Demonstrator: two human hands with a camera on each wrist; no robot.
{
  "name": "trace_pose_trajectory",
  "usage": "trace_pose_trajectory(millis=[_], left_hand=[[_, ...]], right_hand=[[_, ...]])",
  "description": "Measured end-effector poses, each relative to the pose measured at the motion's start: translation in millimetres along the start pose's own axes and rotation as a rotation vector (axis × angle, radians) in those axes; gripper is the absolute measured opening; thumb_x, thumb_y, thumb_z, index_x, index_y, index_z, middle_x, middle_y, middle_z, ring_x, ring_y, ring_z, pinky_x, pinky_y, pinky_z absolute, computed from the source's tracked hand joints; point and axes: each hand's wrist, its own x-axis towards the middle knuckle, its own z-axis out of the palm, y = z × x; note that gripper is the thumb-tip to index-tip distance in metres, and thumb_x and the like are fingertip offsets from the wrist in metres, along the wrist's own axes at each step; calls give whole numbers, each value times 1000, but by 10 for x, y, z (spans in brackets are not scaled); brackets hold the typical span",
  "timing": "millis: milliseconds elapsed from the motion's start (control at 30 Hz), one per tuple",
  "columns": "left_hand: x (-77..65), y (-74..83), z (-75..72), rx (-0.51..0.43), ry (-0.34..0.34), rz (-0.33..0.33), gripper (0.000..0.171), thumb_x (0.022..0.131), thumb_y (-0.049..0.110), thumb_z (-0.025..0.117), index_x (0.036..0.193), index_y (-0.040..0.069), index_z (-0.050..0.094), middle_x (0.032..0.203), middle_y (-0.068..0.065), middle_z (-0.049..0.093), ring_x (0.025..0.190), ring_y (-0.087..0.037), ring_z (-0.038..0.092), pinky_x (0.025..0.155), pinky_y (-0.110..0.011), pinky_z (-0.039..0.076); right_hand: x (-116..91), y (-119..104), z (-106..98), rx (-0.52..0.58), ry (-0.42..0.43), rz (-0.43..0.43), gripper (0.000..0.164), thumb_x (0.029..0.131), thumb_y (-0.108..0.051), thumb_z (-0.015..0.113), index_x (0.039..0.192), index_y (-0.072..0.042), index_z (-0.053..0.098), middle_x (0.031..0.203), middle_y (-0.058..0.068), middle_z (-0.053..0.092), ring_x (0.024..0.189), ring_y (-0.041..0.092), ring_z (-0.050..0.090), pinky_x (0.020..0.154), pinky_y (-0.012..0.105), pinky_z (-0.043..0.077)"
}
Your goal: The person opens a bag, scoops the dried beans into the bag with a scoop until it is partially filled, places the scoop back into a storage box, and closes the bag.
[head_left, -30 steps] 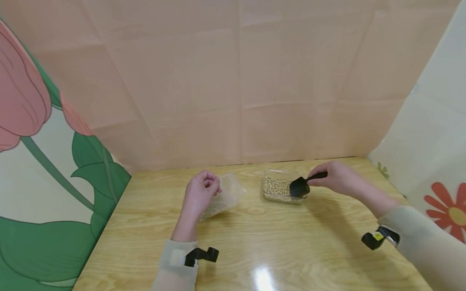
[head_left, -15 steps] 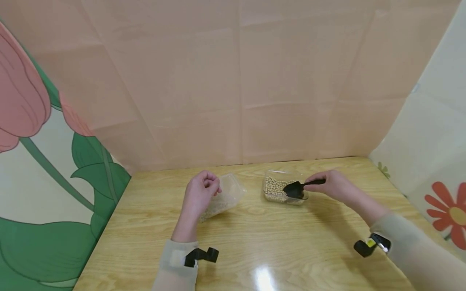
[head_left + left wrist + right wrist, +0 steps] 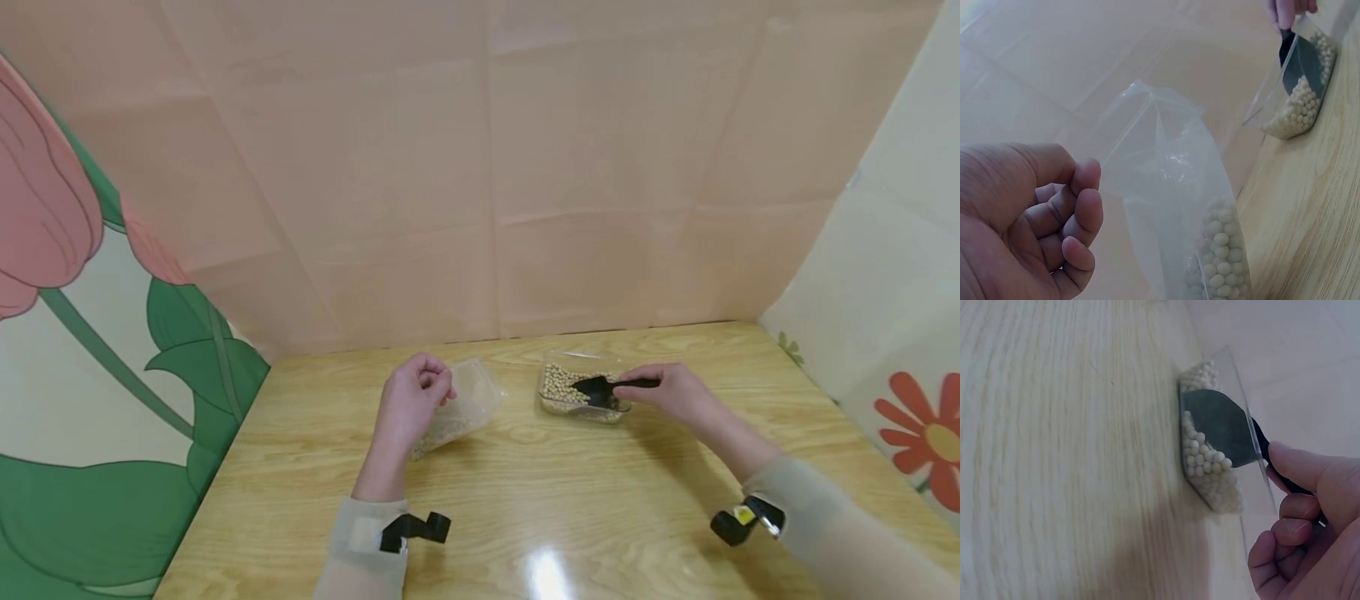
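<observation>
My left hand (image 3: 408,400) pinches the edge of a clear plastic bag (image 3: 468,400); in the left wrist view, pale round beans (image 3: 1225,256) fill its lower part. The bag leans upright on the table. My right hand (image 3: 675,392) grips the handle of a black scoop (image 3: 596,389). The blade of the scoop is down among the beans in a clear rectangular container (image 3: 551,407). Seen from the right wrist, the blade (image 3: 1216,422) shows through the container's wall with beans heaped around it.
The light wooden table (image 3: 480,508) carries the container and the bag. A pinkish sheet (image 3: 480,208) rises behind its back edge. Flower-printed panels stand at the left (image 3: 82,400) and right (image 3: 892,333).
My right hand has moved left and slightly down, pushing the scoop deeper into the beans toward the container's middle. The left hand and the bag have stayed in place.
</observation>
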Motion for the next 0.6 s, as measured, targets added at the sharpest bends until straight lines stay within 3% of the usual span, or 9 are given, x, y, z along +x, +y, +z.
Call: trace_pose_trajectory(millis=[600], left_hand=[[-2,-3,1,6,6,3,8,111,12,66,104,11,70,81,1,75,84,-32,73,75,-38,55]], right_hand=[[105,-9,430,129,76,66,59,99,-53,82,140,-11,76,156,20,61,151,51,46,123,68,32]])
